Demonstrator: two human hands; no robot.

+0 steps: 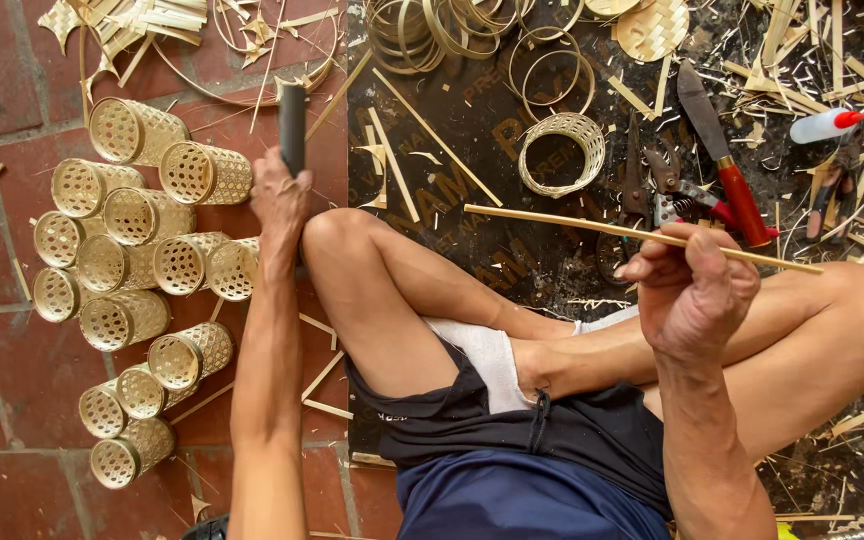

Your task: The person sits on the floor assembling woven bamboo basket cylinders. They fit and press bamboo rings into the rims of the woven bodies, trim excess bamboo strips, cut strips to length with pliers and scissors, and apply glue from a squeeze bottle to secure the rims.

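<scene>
Down on the floor, a person sits with bare knees drawn up, half on red tile and half on a dark printed mat (472,130). Their right hand (690,290) has the fingers curled and pressed together, pinching a long thin bamboo strip (592,225) that runs across the mat above the knees and pokes out past the hand on the far side. The left hand (280,195) is stretched out over the tile, fingers wrapped tight round a dark handle (293,125); can't tell what tool it belongs to, since only the handle shows. Just beside that hand is a pile of small woven bamboo baskets (137,270), cylinder-shaped and lying on their sides in a loose cluster, touching each other. You can see into the open mouths, and nothing shows inside but the open-weave bottoms. One more woven ring (562,152), with no bottom, sits alone on the mat near loose bamboo hoops (442,30). Further along the mat there's a knife with a red handle (724,150), a pair of pruning shears (667,185) right next to it, and two small white squeeze bottles with red caps (827,125) by the edge. Shavings and offcut strips (812,60) are scattered all over that end.
</scene>
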